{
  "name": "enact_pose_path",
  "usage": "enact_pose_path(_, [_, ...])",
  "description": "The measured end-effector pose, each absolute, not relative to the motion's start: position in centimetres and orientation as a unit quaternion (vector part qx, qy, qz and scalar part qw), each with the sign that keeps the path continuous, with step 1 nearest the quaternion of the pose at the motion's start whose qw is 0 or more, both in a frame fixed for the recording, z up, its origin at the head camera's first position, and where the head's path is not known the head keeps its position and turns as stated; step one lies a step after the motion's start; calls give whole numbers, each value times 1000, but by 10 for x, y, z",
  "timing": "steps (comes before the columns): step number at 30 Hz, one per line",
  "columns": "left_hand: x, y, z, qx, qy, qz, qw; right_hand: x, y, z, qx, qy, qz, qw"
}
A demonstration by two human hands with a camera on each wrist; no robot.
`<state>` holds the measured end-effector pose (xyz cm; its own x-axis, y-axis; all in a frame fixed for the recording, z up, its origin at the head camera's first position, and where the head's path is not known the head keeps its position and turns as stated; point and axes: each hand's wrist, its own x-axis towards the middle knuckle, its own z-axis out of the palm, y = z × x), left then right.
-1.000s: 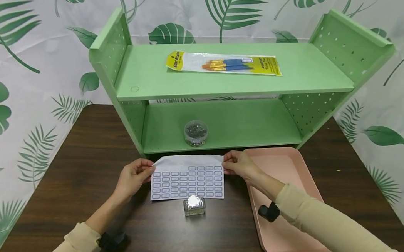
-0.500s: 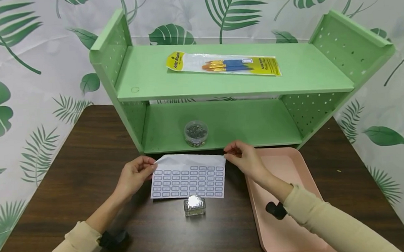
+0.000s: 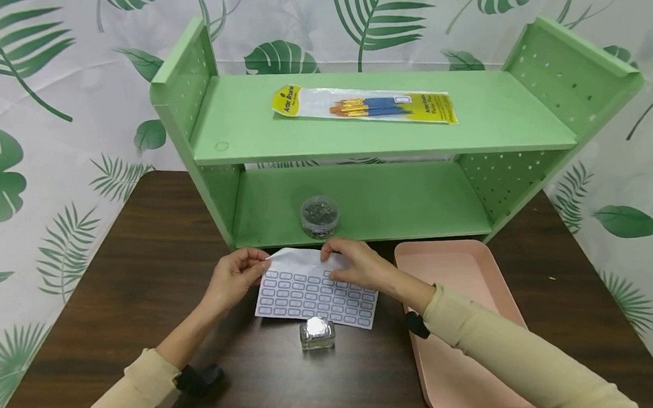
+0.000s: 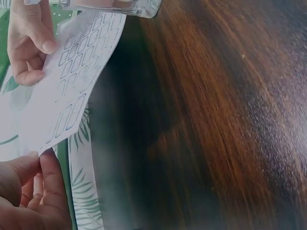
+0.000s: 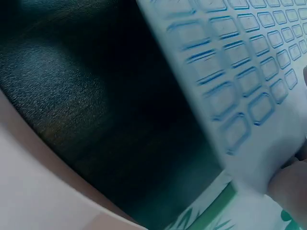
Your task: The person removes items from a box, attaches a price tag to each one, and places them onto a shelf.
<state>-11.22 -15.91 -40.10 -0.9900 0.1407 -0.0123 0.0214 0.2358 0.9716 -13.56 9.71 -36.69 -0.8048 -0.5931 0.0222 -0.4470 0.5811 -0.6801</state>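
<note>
A white sheet of blue-bordered stickers [image 3: 309, 295] is held up over the table. Its blank strip lies along the far edge, where the top sticker row is only partly filled. My left hand [image 3: 232, 278] pinches the far left corner between thumb and fingers, also visible in the left wrist view [image 4: 36, 191]. Over the sheet's right half is my right hand [image 3: 358, 265], thumb and index finger apart near the top row of stickers. A small glass bottle with a shiny silver top [image 3: 316, 334] stands just in front of the sheet.
A green two-tier shelf [image 3: 384, 138] stands behind. On its lower tier is a round clear tub of small metal pieces [image 3: 320, 215]; on its upper tier, a packet of artist brushes [image 3: 365, 106]. A pink tray [image 3: 447, 256] lies at right, partly beneath the right arm.
My right hand has let go of the sheet's right edge and moved left over its top rows. The sheet has tilted, its right side dropping nearer; my left hand has shifted slightly right.
</note>
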Motion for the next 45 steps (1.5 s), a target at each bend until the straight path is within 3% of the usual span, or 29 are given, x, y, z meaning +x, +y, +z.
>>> enact_pose_path(10, [-117, -154, -407, 15, 763, 644, 54, -141, 98, -375, -292, 871, -368, 142])
enact_pose_path(26, [-120, -151, -410, -20, 751, 653, 96, -143, 104, -372, -303, 869, -361, 150])
enact_pose_path(35, [-119, -147, -407, -42, 740, 664, 94, -143, 104, -371, -307, 873, -359, 124])
enact_pose_path(45, [-115, -144, -411, -12, 720, 691, 61, -145, 100, -370, -315, 871, -344, 156])
